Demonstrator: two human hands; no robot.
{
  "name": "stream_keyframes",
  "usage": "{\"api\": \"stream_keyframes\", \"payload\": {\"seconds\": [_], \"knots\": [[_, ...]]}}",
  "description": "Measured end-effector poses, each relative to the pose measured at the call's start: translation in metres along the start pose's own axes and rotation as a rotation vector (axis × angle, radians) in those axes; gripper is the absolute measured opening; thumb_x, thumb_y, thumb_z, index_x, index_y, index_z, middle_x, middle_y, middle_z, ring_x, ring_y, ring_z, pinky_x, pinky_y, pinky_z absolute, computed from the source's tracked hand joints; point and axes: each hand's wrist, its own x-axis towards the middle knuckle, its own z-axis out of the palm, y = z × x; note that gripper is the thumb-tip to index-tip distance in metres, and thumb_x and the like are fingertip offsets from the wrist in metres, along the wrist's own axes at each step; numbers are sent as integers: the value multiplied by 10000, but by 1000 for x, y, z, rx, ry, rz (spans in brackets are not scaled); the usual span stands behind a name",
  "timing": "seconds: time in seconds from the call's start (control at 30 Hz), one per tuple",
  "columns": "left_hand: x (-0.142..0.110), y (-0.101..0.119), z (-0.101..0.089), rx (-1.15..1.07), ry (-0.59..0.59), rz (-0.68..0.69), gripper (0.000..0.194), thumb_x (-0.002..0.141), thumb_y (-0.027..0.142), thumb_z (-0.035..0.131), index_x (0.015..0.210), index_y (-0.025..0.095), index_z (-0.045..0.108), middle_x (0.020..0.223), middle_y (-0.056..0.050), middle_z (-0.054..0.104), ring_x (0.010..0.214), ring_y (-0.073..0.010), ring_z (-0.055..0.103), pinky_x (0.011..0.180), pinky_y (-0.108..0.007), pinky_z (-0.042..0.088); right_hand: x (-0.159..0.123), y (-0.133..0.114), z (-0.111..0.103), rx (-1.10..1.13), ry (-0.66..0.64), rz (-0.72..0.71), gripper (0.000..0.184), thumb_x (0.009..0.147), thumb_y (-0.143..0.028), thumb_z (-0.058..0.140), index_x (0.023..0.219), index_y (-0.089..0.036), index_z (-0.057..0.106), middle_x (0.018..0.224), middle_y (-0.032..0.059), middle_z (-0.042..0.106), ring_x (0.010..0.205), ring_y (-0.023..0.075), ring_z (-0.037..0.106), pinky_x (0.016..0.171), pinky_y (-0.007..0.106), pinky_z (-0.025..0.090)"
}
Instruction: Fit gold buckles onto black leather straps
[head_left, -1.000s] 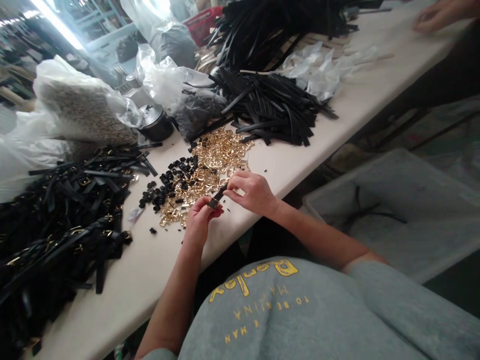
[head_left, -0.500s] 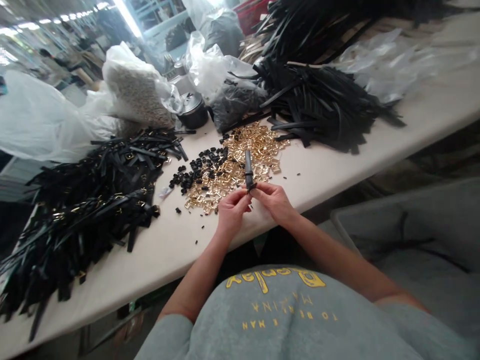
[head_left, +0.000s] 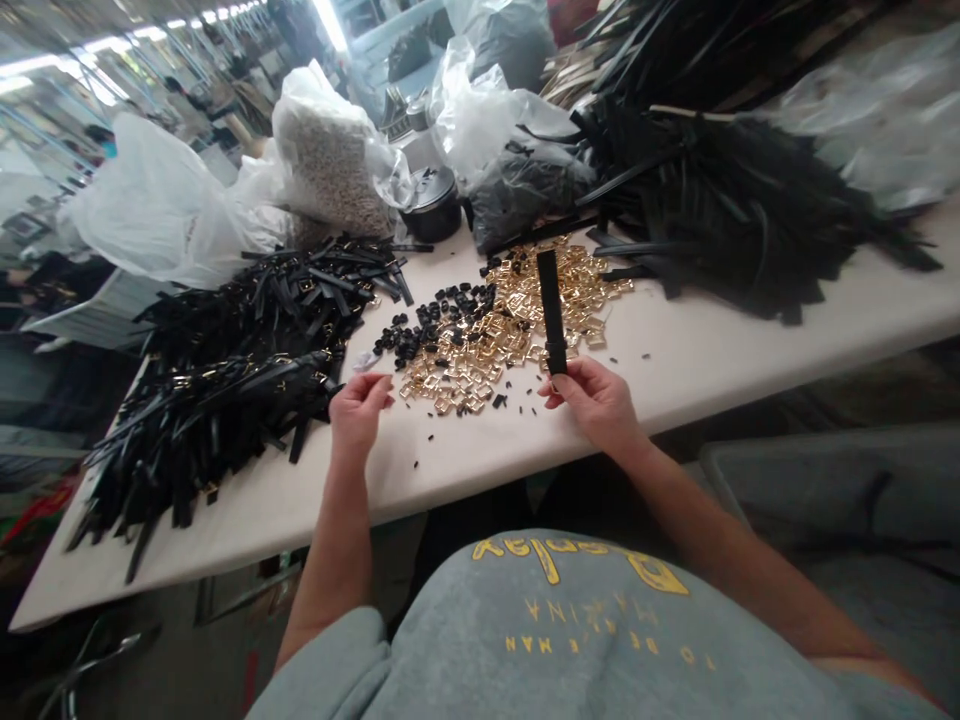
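A short black strap [head_left: 550,300] stands upright in my right hand [head_left: 600,405], pinched at its lower end between thumb and fingers. A black band crosses the strap just above the fingertips. My left hand [head_left: 355,412] is apart from it, over the table beside the left strap pile, with its fingers closed together. Whatever those fingers may hold is too small or hidden to see. Between and beyond the hands lie a heap of gold buckles [head_left: 457,380] and a cluster of small black loops [head_left: 431,322].
Black straps with gold buckles form a pile [head_left: 225,380] on the left of the table [head_left: 465,470]. Plain black straps [head_left: 735,220] are heaped at the right. Behind stand a filled plastic bag [head_left: 330,150], a dark round tin [head_left: 433,208] and a bag of black pieces [head_left: 517,190].
My hands were together on the strap; now they are apart. The left hand has let go and moved left, while the right hand keeps the strap. The view has shifted too.
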Motion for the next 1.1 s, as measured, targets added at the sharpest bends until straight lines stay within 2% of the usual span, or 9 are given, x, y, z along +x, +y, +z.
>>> {"api": "stream_keyframes", "payload": {"seconds": [0.07,0.17,0.33,0.6,0.77,0.87,0.97,1.1], "knots": [[9,-12,-30,204,44,-16,291,723,419,711,881,175,720,741,-14,686,620,-149,613,642,-280,513,0,1,1,-49,6,-14,341,816,-513,714,805,-188,609,683,19,708,515,119,622,522,247,517],[11,-23,-47,448,-26,12,367,742,452,667,980,183,739,867,-52,720,705,-184,637,720,-322,524,0,2,4,-100,11,-38,312,820,-481,708,798,-185,609,640,5,682,492,108,589,499,234,486],[9,-24,-33,693,-155,114,297,745,358,632,962,203,762,947,-63,717,727,-191,636,830,-349,518,-1,5,4,-120,17,-59,292,823,-458,700,802,-181,609,624,-6,662,488,100,566,500,230,475],[9,-22,-25,767,-124,157,213,731,273,613,887,203,740,865,-65,712,708,-212,633,835,-361,497,-2,-3,7,-93,-5,-9,363,789,-534,715,783,-188,606,610,3,668,485,111,575,485,238,484],[8,-20,-24,722,-94,185,139,708,263,642,803,231,738,841,-62,728,720,-234,631,832,-370,496,-4,-6,8,-95,-21,-13,391,777,-565,721,781,-192,604,619,11,680,501,121,590,499,251,500],[5,-18,-16,658,-38,132,174,695,231,637,833,233,743,833,-48,737,736,-226,637,813,-363,502,-4,-5,8,-86,-34,-11,384,781,-553,718,776,-188,601,616,9,679,493,117,592,496,246,499],[1,-11,6,363,-39,-8,232,669,275,677,882,200,729,791,-32,725,683,-183,637,727,-321,524,-4,-3,11,-47,-59,13,378,777,-543,718,788,-182,606,627,12,682,493,115,596,497,246,503],[-8,7,50,-159,-128,-140,306,583,313,768,833,167,669,790,-26,710,705,-155,669,724,-293,552,-5,0,18,7,-115,24,364,780,-525,714,807,-178,604,638,3,672,502,106,595,500,234,510]]}}
